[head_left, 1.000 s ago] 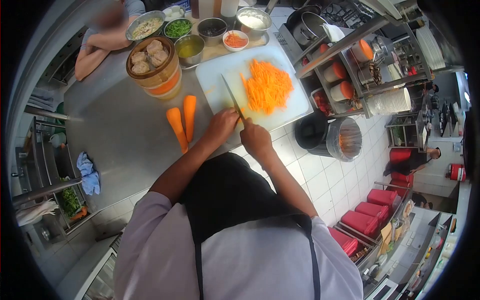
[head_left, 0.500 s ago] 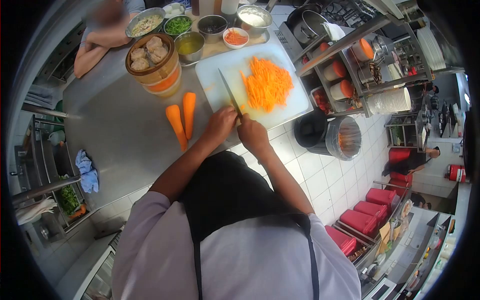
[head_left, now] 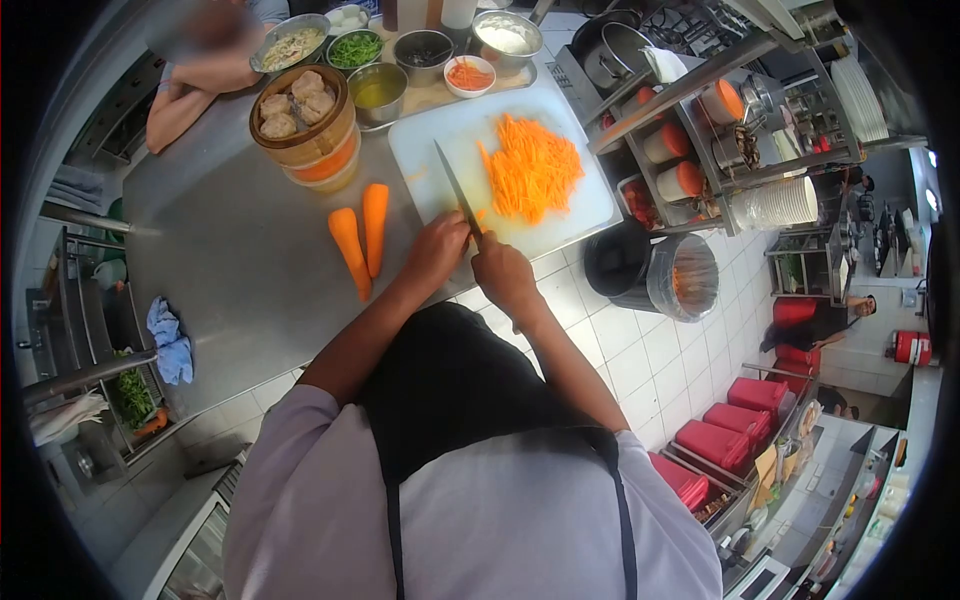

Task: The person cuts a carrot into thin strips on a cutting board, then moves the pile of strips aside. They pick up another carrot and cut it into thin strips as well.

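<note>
My right hand (head_left: 503,272) is closed round the handle of a kitchen knife (head_left: 456,184), its blade pointing away over the white cutting board (head_left: 420,150). Close against the blade's left side, my left hand (head_left: 438,250) has its fingers curled down at the board's near edge; whatever they press on is hidden. A few small orange carrot bits (head_left: 480,215) lie right of the blade by the fingertips. On the board's right half rests a large heap of carrot shreds (head_left: 537,170). Two peeled whole carrots (head_left: 348,250) lie on the steel table left of my left forearm.
A bamboo steamer (head_left: 300,135) with dumplings stands left of the board. Behind it are several bowls, including chopped greens (head_left: 355,50) and a small white bowl (head_left: 469,76). Another person's folded arms (head_left: 200,90) rest at the far left. A lined bin (head_left: 684,278) stands right, below a shelf rack.
The hands stay together at the board's near edge, with the knife shifted very slightly. The whole scene has slid a few pixels left as the camera moved.
</note>
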The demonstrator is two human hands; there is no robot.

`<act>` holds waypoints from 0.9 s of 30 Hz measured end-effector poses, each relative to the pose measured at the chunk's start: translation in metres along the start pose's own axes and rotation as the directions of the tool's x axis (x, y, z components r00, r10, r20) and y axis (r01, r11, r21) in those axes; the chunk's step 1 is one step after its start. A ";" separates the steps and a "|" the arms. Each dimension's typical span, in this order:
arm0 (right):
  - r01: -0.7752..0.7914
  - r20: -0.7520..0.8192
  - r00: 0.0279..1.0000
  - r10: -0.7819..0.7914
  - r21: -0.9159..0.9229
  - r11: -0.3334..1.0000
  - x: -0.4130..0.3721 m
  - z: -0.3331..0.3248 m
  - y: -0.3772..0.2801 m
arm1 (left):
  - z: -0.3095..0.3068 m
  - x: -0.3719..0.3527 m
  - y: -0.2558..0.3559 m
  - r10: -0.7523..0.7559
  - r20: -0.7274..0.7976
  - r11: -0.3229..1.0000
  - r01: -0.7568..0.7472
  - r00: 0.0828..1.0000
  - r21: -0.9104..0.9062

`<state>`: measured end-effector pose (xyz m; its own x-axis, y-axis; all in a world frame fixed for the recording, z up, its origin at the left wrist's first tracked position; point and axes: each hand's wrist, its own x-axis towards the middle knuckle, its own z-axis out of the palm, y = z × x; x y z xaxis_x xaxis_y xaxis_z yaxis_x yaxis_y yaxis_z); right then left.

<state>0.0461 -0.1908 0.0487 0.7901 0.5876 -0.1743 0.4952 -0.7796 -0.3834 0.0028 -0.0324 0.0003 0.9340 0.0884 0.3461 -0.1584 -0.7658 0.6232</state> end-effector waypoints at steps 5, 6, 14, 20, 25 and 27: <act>0.015 -0.062 0.998 -0.012 0.057 0.998 0.002 0.021 0.005 | -0.005 -0.001 0.003 0.013 -0.021 1.000 -0.013 1.000 0.000; 0.010 -0.078 0.997 -0.004 0.066 0.998 0.002 0.022 0.004 | -0.004 -0.001 0.003 0.005 -0.010 1.000 -0.005 1.000 0.001; -0.003 -0.277 0.960 -0.040 -0.155 0.988 0.022 -0.021 0.014 | -0.012 0.001 0.018 0.039 -0.031 0.999 -0.039 0.999 -0.014; 0.069 -0.352 0.934 -0.055 0.028 0.997 0.001 -0.052 0.035 | -0.011 -0.004 0.016 -0.169 -0.134 0.980 0.152 0.977 -0.126; 0.148 -0.103 0.985 -0.135 0.128 0.981 -0.027 -0.023 0.043 | -0.026 -0.017 0.008 -0.126 -0.239 0.992 0.121 0.963 -0.032; 0.204 -0.055 0.979 -0.197 0.172 0.964 -0.038 -0.017 0.041 | -0.029 -0.021 0.011 -0.100 -0.265 0.994 0.106 0.959 0.010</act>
<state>0.0420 -0.2487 0.0555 0.6956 0.7171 -0.0451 0.5762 -0.5943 -0.5611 -0.0279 -0.0238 0.0201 0.8269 0.3299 0.4553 -0.0553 -0.7581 0.6497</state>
